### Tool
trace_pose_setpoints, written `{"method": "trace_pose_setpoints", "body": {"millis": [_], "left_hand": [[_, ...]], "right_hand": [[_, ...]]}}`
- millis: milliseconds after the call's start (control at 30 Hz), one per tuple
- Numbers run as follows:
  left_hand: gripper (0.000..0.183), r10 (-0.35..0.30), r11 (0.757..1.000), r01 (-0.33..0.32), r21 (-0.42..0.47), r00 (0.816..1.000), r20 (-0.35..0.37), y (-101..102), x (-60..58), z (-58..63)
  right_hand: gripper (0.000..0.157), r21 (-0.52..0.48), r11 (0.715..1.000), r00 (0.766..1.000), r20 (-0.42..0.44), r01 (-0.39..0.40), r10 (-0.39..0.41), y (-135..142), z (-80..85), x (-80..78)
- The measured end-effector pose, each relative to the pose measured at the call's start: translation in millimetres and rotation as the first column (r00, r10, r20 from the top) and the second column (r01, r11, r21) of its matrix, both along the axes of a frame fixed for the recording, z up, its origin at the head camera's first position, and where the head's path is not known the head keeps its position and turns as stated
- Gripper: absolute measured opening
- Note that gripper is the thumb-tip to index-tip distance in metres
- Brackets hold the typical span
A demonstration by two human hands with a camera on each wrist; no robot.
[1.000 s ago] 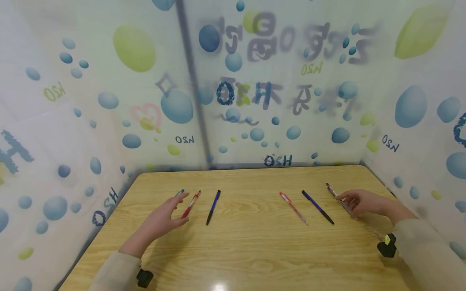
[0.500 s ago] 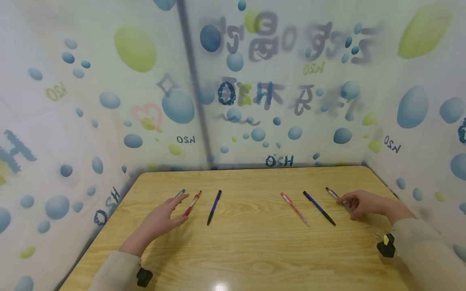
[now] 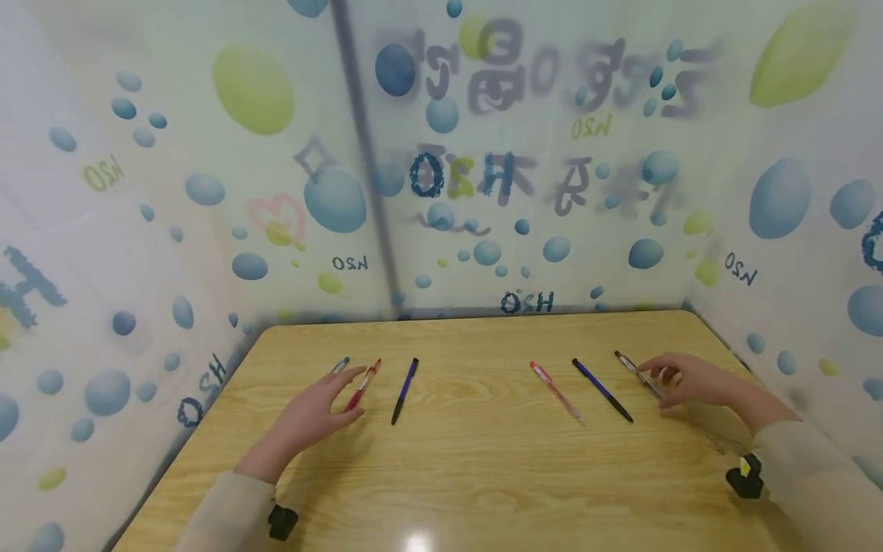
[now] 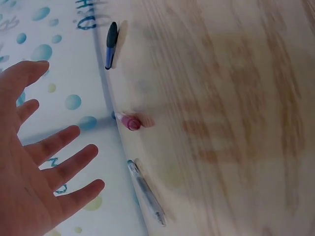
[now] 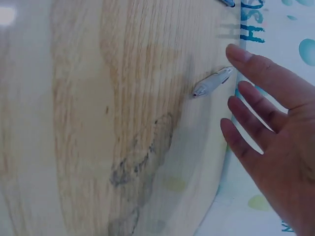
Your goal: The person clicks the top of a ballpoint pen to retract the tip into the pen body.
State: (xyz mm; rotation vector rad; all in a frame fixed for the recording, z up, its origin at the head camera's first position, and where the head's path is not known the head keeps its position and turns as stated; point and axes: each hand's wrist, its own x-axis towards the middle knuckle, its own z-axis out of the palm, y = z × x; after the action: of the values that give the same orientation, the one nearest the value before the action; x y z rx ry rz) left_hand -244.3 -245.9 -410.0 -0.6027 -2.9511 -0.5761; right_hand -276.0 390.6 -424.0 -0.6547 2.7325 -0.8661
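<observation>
My left hand [image 3: 306, 418] hovers over the left side of the table with fingers spread and nothing held. Just beyond its fingers lie a red pen [image 3: 362, 389] and a clear pen with a teal end [image 4: 146, 192]; the head view shows only the teal pen's tip. Slightly to the right is a blue pen with black ends [image 3: 405, 389]. On the other side, my right hand [image 3: 700, 381] is held over a clear pen with a dark end [image 3: 629, 364]. In the right wrist view its fingers are extended and apart from this clear pen [image 5: 212, 83].
A red-and-clear pen [image 3: 556, 392] and another blue-and-black pen [image 3: 602, 389] lie left of the right hand. The wooden table [image 3: 476, 475] is bounded by white printed curtains [image 3: 483, 230] at the back and sides. Dark wrist cameras [image 3: 745, 477] sit at both cuffs.
The dark end of the clear pen at the right has come down slightly, and the right hand's thumb and fingers have spread apart. The left hand has shifted only slightly.
</observation>
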Motion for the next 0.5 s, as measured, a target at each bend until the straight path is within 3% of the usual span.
{"method": "trace_pose_setpoints", "body": {"millis": [133, 300, 367, 500], "left_hand": [[0.067, -0.020, 1.000, 0.020, -0.014, 0.999, -0.033, 5, 0.5, 1.8], [0.070, -0.039, 0.998, 0.034, -0.045, 0.991, -0.125, 10, 0.8, 4.7], [0.072, -0.054, 0.997, 0.043, -0.069, 0.984, -0.170, 11, 0.6, 5.9], [0.074, -0.076, 0.993, 0.050, -0.107, 0.964, -0.254, 12, -0.9, 9.1]], "right_hand": [[0.063, 0.004, 1.000, 0.998, -0.059, 0.007, -0.007, -5, 8.1, 7.4], [0.068, 0.006, 0.999, 0.986, -0.161, 0.036, -0.034, -13, 16.6, 17.8], [0.067, 0.014, 0.999, 0.971, -0.235, 0.052, -0.047, -15, 18.3, 22.9], [0.061, 0.025, 0.997, 0.918, -0.391, 0.076, -0.060, -17, 20.0, 34.1]]}}
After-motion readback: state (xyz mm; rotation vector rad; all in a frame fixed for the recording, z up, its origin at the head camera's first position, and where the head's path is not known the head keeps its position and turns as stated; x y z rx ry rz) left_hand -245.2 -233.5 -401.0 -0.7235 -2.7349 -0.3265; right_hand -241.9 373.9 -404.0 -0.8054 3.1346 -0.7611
